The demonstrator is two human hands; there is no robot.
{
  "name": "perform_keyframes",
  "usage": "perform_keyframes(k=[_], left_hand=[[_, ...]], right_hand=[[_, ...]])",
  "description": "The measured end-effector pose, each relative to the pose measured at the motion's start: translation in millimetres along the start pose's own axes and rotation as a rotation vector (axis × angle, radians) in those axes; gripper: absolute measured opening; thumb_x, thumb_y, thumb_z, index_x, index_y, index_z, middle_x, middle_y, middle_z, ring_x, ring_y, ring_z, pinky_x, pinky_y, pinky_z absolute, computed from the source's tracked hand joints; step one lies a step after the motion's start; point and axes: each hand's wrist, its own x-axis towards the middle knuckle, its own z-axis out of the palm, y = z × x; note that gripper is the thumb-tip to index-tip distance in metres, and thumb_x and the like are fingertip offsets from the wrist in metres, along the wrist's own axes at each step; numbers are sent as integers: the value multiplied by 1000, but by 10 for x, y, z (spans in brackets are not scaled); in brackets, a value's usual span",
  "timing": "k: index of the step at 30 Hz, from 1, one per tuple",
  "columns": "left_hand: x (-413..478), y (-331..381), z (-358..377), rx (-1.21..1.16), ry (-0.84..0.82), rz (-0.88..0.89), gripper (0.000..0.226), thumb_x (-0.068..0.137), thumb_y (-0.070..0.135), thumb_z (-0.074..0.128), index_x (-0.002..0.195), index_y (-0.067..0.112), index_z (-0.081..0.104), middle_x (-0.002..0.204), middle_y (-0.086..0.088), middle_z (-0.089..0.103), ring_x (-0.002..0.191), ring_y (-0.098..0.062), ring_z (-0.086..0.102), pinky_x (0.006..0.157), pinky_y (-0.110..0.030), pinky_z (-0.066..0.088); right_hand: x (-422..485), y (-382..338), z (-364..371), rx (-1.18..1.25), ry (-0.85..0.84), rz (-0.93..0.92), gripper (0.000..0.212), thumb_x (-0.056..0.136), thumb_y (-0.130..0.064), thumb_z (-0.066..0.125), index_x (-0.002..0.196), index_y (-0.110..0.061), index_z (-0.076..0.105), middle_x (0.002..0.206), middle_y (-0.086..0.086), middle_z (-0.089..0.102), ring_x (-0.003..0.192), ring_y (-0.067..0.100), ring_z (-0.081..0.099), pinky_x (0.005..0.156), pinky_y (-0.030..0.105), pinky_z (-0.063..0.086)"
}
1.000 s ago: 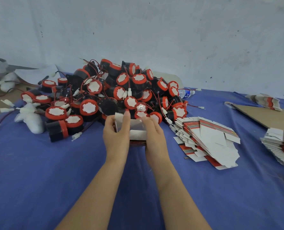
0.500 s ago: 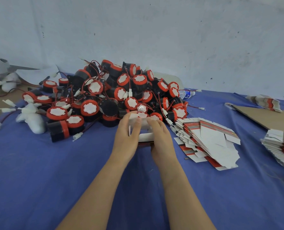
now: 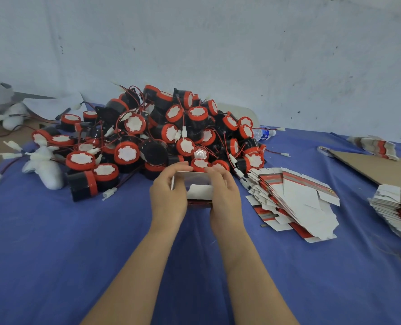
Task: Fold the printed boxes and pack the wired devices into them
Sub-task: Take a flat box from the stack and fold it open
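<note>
A small printed box [image 3: 198,192], white inside with a red and dark outer face, sits between my hands on the blue cloth. My left hand [image 3: 169,193] grips its left side, fingers curled over the top flap. My right hand [image 3: 225,195] grips the right side, fingertips on the same flap. Just behind lies a big pile of wired devices [image 3: 162,134], black round bodies with red caps, white centres and red-black wires. To the right lies a fanned stack of flat printed boxes [image 3: 293,198].
A second stack of flat boxes [image 3: 396,207] lies at the right edge, with brown cardboard [image 3: 377,167] and more flats [image 3: 373,146] behind it. A water bottle [image 3: 264,133] lies by the wall. White foam pieces [image 3: 44,167] and loose connectors sit at the left.
The box has shifted right and slightly forward with both hands. Its upright top flap has been pushed down; my fingers now curl over it.
</note>
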Motion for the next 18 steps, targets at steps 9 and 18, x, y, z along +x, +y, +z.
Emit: perform_keyframes(k=[9, 18], left_hand=[[-57, -8, 33, -85, -207, 13, 29, 95, 13, 50, 106, 36, 64, 115, 26, 57, 105, 14, 52, 78, -4, 44], [8, -73, 2, -102, -65, -125, 47, 95, -2, 38, 120, 32, 59, 123, 11, 56, 112, -9, 54, 86, -22, 51]], right_hand=[[95, 31, -148, 72, 24, 22, 35, 87, 1, 51, 107, -25, 64, 132, 5, 56, 118, 27, 56, 100, 50, 47], [36, -34, -33, -134, -132, -48, 20, 99, -36, 45, 111, -43, 59, 123, -20, 58, 109, -7, 56, 88, 16, 48]])
